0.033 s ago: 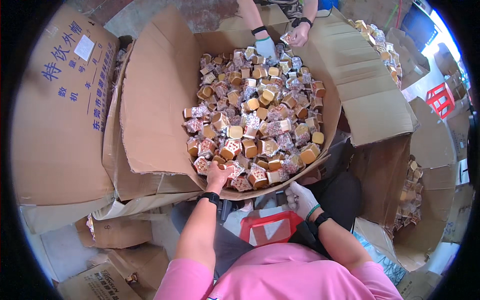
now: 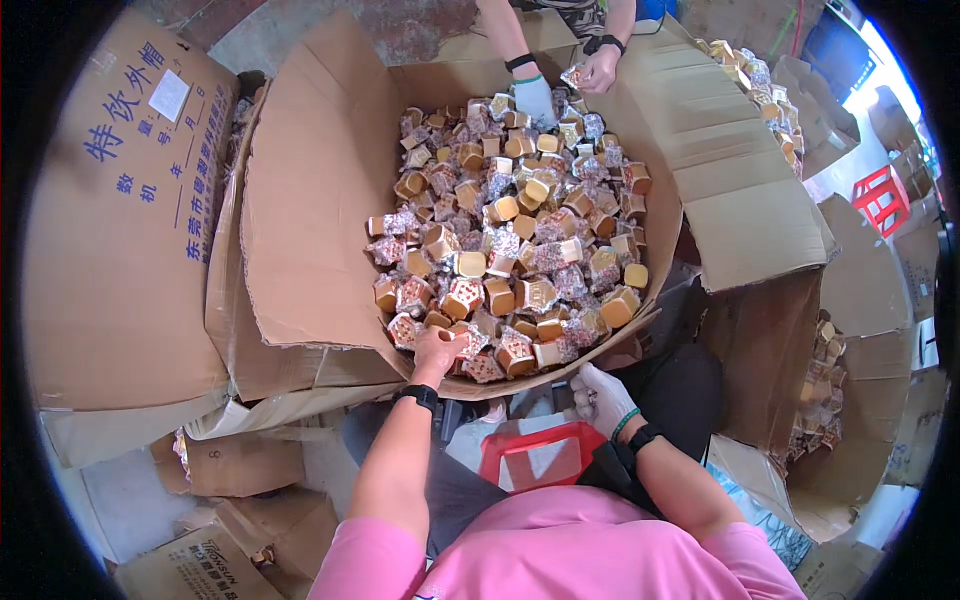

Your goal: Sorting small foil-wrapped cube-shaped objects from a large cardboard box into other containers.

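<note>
A big open cardboard box (image 2: 320,200) holds a heap of several small wrapped packets (image 2: 520,240), some gold-brown, some in patterned foil. My left hand (image 2: 437,350), bare with a black watch on the wrist, rests curled on the packets at the near rim; its fingers hide whether one is gripped. My right hand (image 2: 600,395), in a white glove, hangs below the box's near edge with its fingers loosely apart and nothing seen in it. At the far rim, another person's gloved hand (image 2: 535,95) touches the heap and their bare hand (image 2: 600,70) holds a packet.
A red plastic crate (image 2: 530,455) sits between my knees under the box edge. Flattened printed cartons (image 2: 120,220) lie to the left, and smaller boxes (image 2: 240,460) at lower left. On the right are a wide box flap (image 2: 740,190) and another box of packets (image 2: 820,390).
</note>
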`<state>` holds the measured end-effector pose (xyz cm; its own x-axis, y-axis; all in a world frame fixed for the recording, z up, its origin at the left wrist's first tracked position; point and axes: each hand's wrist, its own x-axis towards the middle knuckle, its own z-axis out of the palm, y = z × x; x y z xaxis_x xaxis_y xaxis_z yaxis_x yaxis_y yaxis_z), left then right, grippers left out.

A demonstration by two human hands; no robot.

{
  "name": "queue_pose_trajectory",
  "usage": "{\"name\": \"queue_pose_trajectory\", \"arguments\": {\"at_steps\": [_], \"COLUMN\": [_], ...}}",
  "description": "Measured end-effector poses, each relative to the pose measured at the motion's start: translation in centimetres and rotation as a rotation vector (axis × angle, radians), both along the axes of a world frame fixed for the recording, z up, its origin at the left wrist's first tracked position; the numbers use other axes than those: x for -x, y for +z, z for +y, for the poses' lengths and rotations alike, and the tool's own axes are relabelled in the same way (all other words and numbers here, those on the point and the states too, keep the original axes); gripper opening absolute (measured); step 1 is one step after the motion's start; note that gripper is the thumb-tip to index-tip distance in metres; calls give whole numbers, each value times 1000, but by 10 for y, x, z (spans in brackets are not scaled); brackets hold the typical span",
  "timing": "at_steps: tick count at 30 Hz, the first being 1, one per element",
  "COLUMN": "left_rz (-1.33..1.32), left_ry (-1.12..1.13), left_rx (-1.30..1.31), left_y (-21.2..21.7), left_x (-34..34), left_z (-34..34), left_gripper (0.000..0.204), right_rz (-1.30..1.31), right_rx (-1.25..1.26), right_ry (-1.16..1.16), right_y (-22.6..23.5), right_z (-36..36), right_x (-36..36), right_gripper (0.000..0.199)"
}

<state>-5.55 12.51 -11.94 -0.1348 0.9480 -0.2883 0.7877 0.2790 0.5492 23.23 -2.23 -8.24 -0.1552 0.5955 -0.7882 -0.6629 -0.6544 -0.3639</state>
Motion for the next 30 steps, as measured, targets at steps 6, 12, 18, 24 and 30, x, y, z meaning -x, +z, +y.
{"name": "queue_pose_trajectory", "arguments": {"at_steps": [6, 12, 18, 24, 30], "left_rz": [-219, -555, -920, -908, -862], "left_ry": [30, 47, 506, 379, 397], "left_rx": [186, 40, 308, 359, 193], "left_y": [5, 12, 36, 12, 14], "left_x": [5, 2, -39, -40, -55], "left_z": [-4, 9, 30, 44, 48], "left_gripper": [44, 32, 64, 82, 36], "right_rz": [15, 27, 12, 18, 16], "right_rx": [-39, -30, -48, 0, 3], "right_ry": [16, 41, 37, 73, 58], "right_y": [-14, -1, -6, -1, -4], "right_z": [-3, -3, -7, -2, 3], "right_x": [-3, 2, -4, -7, -3], "right_gripper": [28, 26, 27, 30, 29]}}
